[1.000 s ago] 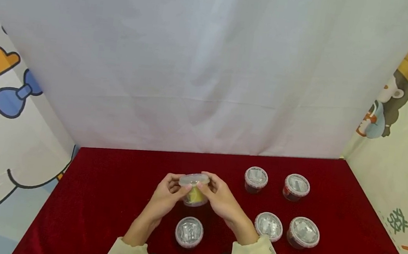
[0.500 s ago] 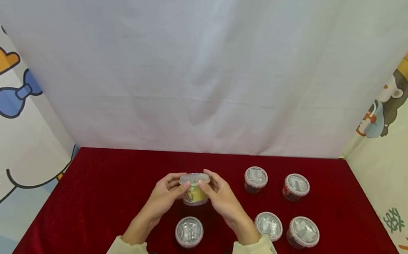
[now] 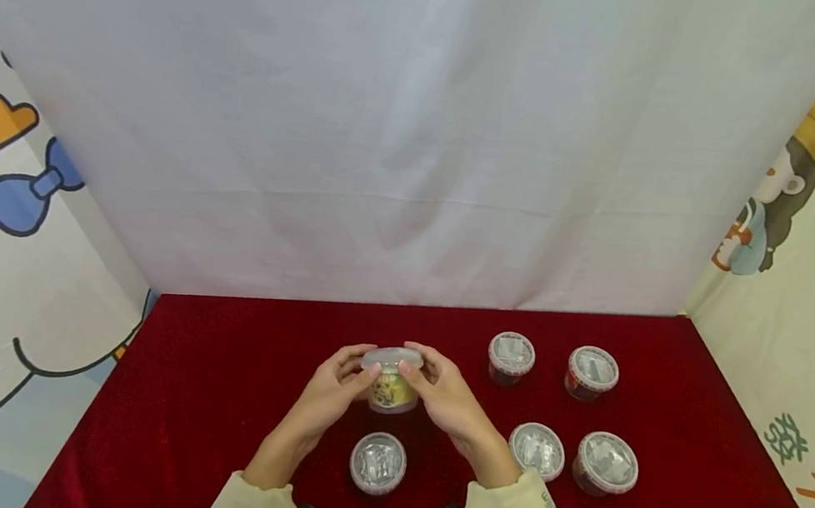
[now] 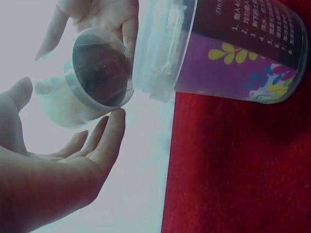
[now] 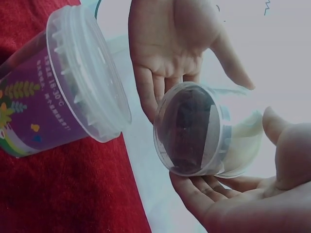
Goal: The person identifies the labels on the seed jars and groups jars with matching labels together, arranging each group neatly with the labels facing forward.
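Both hands hold a small round plastic tub point(image 3: 393, 392) with a yellow printed label, raised over the red cloth. Its translucent lid point(image 3: 392, 358) faces up. My left hand point(image 3: 332, 386) grips the tub's left side, and my right hand point(image 3: 447, 396) grips the right, thumbs on the near face and fingers behind. The wrist views show the underside of the held tub point(image 5: 187, 128), with something dark inside. A second lidded tub point(image 3: 378, 463) stands on the cloth between the forearms; in the left wrist view this near tub point(image 4: 233, 58) has a purple label with leaf prints.
Several more lidded tubs stand to the right on the red cloth point(image 3: 228, 368), among them a back tub point(image 3: 512, 355) and a front tub point(image 3: 606, 464). A pale curtain point(image 3: 393, 118) hangs behind the table, with printed cloths at both sides.
The held tub has turned slightly in my hands, so more of the label's printing faces me. It has shifted a little to the right. The other tubs stay put.
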Demonstrator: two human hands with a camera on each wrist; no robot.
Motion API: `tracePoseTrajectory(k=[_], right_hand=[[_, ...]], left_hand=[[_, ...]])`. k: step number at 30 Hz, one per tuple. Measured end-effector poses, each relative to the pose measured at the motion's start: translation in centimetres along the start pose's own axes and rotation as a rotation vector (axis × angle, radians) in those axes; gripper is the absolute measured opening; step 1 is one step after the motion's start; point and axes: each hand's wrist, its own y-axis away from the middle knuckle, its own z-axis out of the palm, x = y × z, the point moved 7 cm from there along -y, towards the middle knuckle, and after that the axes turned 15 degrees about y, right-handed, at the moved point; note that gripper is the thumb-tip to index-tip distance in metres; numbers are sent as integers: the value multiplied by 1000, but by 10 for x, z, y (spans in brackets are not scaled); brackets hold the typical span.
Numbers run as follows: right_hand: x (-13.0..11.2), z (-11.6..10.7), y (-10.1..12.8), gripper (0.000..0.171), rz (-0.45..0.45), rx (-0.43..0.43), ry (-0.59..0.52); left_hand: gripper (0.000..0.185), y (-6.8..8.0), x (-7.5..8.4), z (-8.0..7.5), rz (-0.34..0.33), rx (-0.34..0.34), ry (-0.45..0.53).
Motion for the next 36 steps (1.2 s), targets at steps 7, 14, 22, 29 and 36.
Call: tracePoseTrajectory(k=[7,14,22,29,36], right_hand=[[0,2,1,60,16,-18,-70],[1,2,3,61,27,-27,-86],[2,1,2,62,12,-42,-72],[1,2,2,63,15,-58,-81],[0,-1,1,61,-3,-44,-56]], left_hand=[[47,1,2,-1,15,7,30],[49,3,4,-2,39,54,2],[50,3,1,1,-3,-6,8],[43,3,2,-1,16,26,18],[44,2,2,1,13,27,25]])
